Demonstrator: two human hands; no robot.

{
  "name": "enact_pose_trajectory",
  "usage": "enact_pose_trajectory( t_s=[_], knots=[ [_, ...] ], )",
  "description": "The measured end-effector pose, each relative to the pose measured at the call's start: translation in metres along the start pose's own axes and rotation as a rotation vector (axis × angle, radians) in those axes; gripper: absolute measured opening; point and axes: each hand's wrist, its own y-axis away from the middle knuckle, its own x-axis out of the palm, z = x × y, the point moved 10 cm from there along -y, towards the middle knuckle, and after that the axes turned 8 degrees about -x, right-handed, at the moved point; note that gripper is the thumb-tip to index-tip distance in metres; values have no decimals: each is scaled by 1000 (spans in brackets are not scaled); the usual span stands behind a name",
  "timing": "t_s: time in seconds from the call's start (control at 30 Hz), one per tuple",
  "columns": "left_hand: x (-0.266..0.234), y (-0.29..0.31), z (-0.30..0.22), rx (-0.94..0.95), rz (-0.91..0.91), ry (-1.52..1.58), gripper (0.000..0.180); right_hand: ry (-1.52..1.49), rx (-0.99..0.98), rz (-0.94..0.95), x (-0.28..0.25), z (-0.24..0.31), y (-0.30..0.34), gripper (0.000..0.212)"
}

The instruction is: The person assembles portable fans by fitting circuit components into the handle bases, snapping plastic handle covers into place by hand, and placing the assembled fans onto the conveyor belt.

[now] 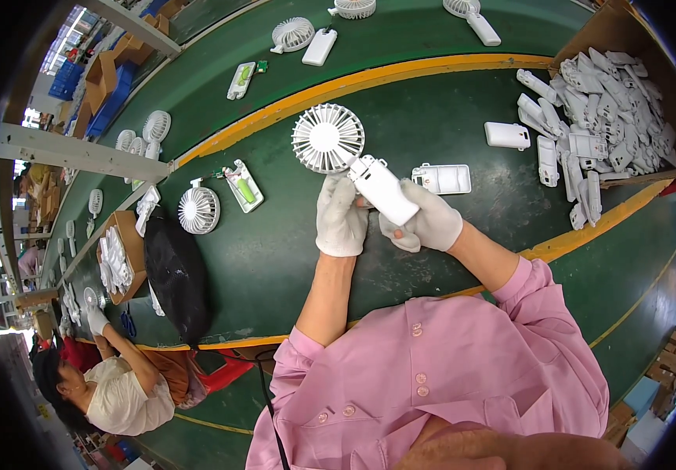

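A green conveyor desk (275,266) with yellow stripes carries loose fan parts, and a cardboard box (671,94) of white handle shells (612,102) stands at its right edge. Over the desk's near middle, the left hand (341,215) and right hand (430,223), both gloved, close their grip on one white handheld fan (346,153). It looks assembled, head on handle, while an open shell (441,178) just beyond and other pieces await work.

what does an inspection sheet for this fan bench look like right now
surface: green belt with yellow stripes
job's things: white handheld fan, its handle held over the belt
clutter: open handle shell, closed handle, second fan, battery tray, black bag, cardboard box of white shells
grips: left hand and right hand, both gloved, on the handle
cables: dark cord over the pink shirt
surroundings: co-worker seated at lower left
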Motion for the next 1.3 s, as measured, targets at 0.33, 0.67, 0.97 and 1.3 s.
enact_pose_trajectory(
  t_s=[0.33,0.67,0.97,1.3],
  knots=[
    [35,4,11,-226,234,-42,45,215,-106,-154,-22,20,2,55],
    [13,8,27,42,-120,-146,40,2042,-611,-558,29,74,18,50],
    [-14,15,54,-112,-312,164,42,1953,-276,-581,20,51,11,45],
    [-14,2,51,-127,-260,293,42,1888,-631,-694,48,82,31,52]
  ],
)
